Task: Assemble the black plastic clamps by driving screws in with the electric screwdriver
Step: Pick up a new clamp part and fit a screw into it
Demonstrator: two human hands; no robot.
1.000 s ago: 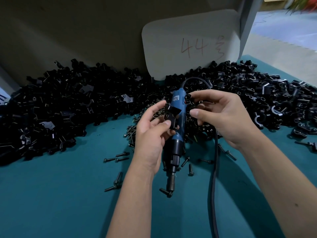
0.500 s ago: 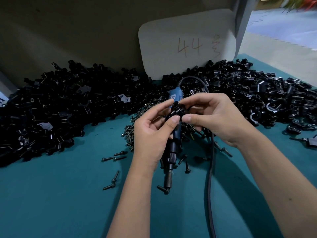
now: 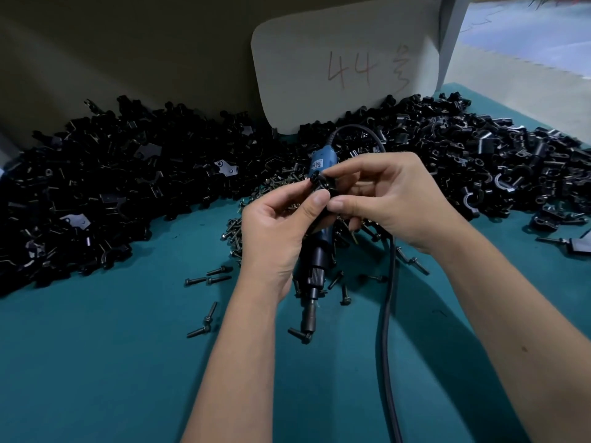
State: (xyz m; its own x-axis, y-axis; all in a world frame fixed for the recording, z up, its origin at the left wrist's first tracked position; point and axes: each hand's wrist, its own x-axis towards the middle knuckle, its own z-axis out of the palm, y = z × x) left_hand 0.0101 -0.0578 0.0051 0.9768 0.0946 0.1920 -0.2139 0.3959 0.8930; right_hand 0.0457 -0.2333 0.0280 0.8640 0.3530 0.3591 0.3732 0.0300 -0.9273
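Clamp halves (image 3: 321,186) are pinched together between the fingertips of the left hand (image 3: 275,233) and the right hand (image 3: 388,199), apparently to be mated before a screw is driven. Directly beneath both hands, the blue electric screwdriver (image 3: 315,260) is left lying on the teal mat (image 3: 96,362), bit toward the wearer, amid loose screws (image 3: 209,279).
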